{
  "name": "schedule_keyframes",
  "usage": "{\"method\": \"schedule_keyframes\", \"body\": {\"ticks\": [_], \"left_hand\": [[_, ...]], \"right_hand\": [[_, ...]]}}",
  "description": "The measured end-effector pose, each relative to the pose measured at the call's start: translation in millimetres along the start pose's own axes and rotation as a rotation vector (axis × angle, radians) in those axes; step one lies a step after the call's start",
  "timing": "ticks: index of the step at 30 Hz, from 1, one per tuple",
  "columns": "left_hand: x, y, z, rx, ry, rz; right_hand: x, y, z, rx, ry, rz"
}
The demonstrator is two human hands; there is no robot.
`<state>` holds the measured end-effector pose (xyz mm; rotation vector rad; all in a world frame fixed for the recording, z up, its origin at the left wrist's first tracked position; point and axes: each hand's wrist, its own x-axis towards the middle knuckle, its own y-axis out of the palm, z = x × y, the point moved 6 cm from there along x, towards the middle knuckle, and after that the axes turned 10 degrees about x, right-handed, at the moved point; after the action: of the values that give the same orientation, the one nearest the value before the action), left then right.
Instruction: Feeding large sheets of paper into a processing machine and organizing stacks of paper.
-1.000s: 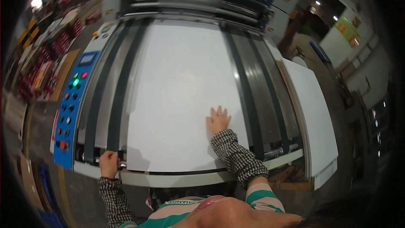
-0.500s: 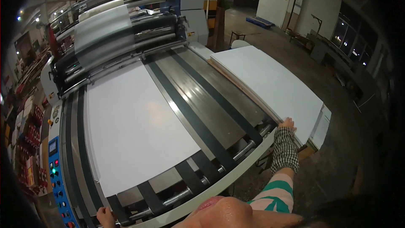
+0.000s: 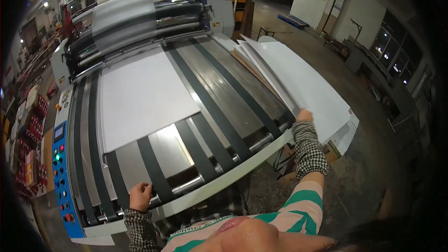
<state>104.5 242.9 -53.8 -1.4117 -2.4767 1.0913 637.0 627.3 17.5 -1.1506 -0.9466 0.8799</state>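
Observation:
A large white paper sheet (image 3: 144, 98) lies flat on the dark belts of a feed table, its far end by the rollers. To the right, the stack of white sheets (image 3: 317, 81) has its top sheet (image 3: 270, 67) raised and bowed along the left side. My right hand (image 3: 304, 115) is closed on the near left part of that raised sheet; the fingertips are partly hidden. At the table's near edge, my left hand (image 3: 140, 196) is held with curled fingers beside a belt, and nothing shows in it.
A blue control panel (image 3: 60, 177) with buttons and a small screen runs down the table's left side. The roller unit (image 3: 135, 23) spans the far end. Boxes (image 3: 32, 107) are piled at far left. A pale rail (image 3: 224, 179) edges the table near me.
The sheet on the belts has travelled away from me toward the rollers. My right hand has moved left and up, lifting the stack's top sheet. My left hand has come further over the near edge.

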Motion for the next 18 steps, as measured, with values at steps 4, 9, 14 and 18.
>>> {"method": "schedule_keyframes", "body": {"ticks": [4,9,14,18], "left_hand": [[5.7,36.7,6.0,0.094,0.167,-0.017],[-27.4,109.2,-62.4,0.041,0.320,0.358],[-24.2,67.8,-11.5,0.178,0.202,0.098],[-39.2,31.0,56.6,-0.413,-0.060,0.121]], "right_hand": [[-100.9,80.7,97.6,-0.003,-0.500,0.352],[-267.4,110.3,209.6,0.493,-0.852,0.222],[-392.4,69.0,263.4,1.247,-1.053,0.214],[-342.4,104.6,256.2,0.852,-0.892,0.578]]}}
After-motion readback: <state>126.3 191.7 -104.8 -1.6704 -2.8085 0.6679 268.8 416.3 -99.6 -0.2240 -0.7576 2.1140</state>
